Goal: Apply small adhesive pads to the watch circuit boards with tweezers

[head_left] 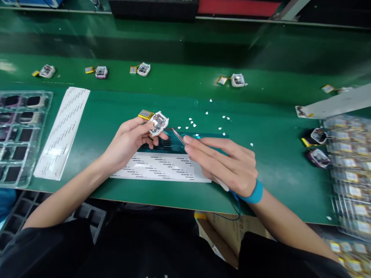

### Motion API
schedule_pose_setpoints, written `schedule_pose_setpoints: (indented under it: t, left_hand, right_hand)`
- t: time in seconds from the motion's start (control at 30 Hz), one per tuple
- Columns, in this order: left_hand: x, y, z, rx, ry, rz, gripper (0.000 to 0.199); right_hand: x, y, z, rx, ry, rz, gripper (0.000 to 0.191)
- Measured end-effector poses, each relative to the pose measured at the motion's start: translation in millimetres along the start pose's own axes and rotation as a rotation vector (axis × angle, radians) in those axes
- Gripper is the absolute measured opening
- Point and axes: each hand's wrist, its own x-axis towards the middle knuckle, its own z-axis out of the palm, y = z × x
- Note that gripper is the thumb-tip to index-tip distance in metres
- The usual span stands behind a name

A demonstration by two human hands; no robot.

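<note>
Between thumb and fingers, my left hand (130,137) grips an open white watch case (159,123) with its circuit board showing. A yellow-edged battery (145,114) hangs at the case's left, above my thumb. My right hand (223,162) is closed round a pair of tweezers (178,136), whose tips point at the case's lower right and stand just apart from it. Whether the tips pinch anything is too small to tell. Below both hands lie a dark strip of adhesive parts (166,143) and a printed white backing sheet (159,170).
Small white stickers (194,125) are scattered on the green bench. Several open watch cases with batteries, one a white case (238,80), line the back. Left are a white sheet stack (62,133) and a clear tray (29,179); right, dark cases (319,158) and stacked battery trays (352,175).
</note>
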Motion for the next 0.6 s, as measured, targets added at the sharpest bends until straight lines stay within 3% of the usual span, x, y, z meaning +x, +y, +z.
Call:
schedule_pose_setpoints:
  t: [0.13,0.23,0.3,0.6]
  left_hand:
    - [-2,-8,4.1,0.115,0.125,0.106,0.007]
    - [-2,-11,7.4,0.023,0.199,0.092,0.005]
    - [-2,-12,9.9,-0.024,0.231,0.073,0.013]
    - [-4,-12,12.9,-0.043,0.245,0.009,0.018]
  right_hand:
    - [4,-9,-1,-0.009,-0.021,-0.045,0.024]
    - [5,-11,4,-0.014,-0.007,-0.074,0.023]
    - [5,-11,7,-0.022,-0.004,-0.082,0.024]
    - [-1,-5,8,-0.006,-0.099,-0.106,0.027]
